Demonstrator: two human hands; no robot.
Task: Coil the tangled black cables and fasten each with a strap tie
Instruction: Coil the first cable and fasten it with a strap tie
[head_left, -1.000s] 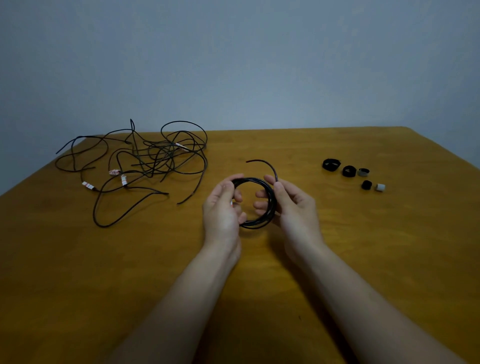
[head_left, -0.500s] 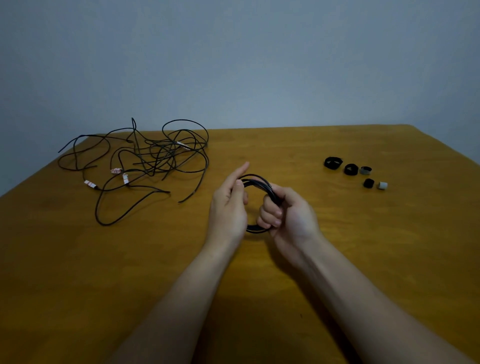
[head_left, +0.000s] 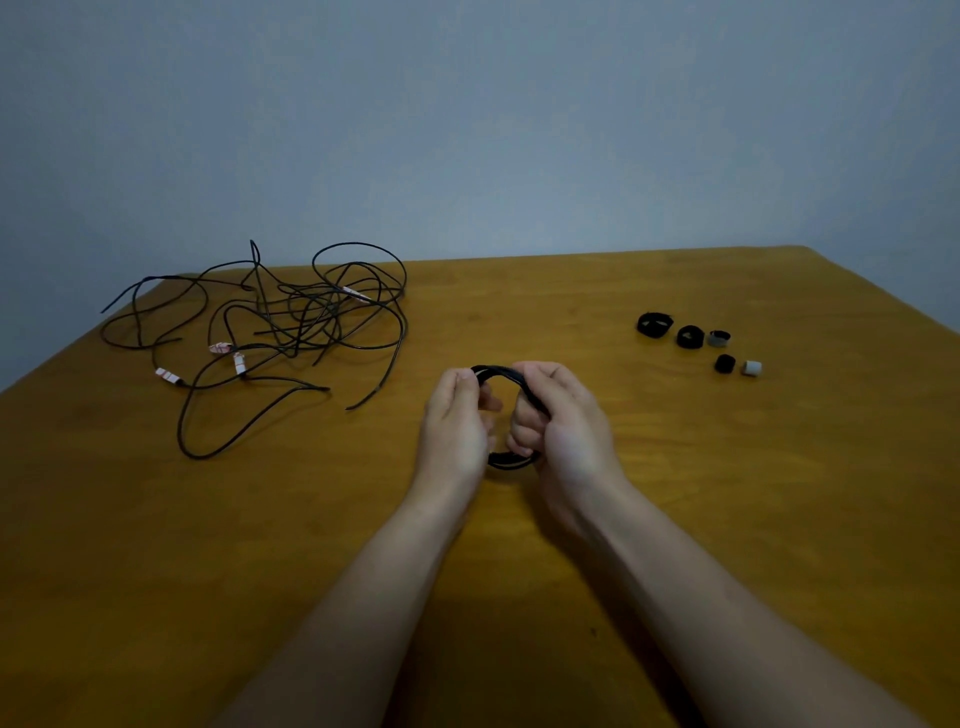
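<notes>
Centrally, a small coiled black cable ring (head_left: 503, 460) is held upright above the brown wooden table (head_left: 727, 493), gripped by curled fingers of the left hand (head_left: 454, 423) on its left side and the right hand (head_left: 563, 421) on its right. A tangled pile of loose black cables (head_left: 291, 322) lies far left. Five small rolled strap ties (head_left: 691, 338), black and grey, sit far right.

black cable coil (head_left: 511, 460) centre, tangled cables (head_left: 311, 312) left, strap ties (head_left: 690, 336) right
</notes>
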